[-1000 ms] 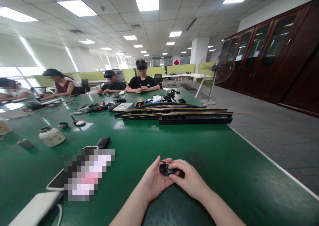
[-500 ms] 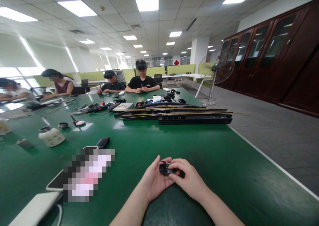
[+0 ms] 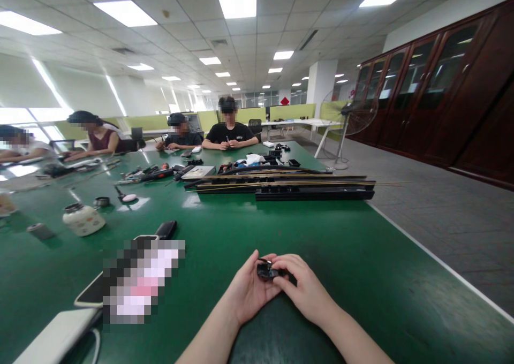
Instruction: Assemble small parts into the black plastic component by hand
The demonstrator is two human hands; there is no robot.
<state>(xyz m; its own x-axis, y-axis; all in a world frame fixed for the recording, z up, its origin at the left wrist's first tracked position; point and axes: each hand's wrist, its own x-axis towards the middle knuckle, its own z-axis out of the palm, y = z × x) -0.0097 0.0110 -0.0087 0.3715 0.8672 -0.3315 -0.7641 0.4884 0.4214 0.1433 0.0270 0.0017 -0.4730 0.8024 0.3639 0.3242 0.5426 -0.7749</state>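
A small black plastic part [image 3: 264, 271], glossy and hollow-looking with a raised rim, lies in the fingers and palm of my left hand [image 3: 249, 294]. That hand is turned palm up and cupped round it. From the right, my right hand [image 3: 307, 289] pinches the part's near right end between thumb and fingers. Small details inside the part are too fine to make out, and the right fingers hide its right side. Both hands are just above the green table [image 3: 341, 246], close to its near edge.
Left of my hands lie a blurred-out phone [image 3: 146, 283], a dark tablet-like device [image 3: 90, 292] and a white box-shaped device [image 3: 56, 334]. A white jar [image 3: 83, 220] stands beyond. Long black rails [image 3: 315, 194] with thin rods cross the table ahead. Several people sit opposite.
The black part has tilted slightly in my hands, and my right fingers have shifted a little on it. Elsewhere the scene is the same.
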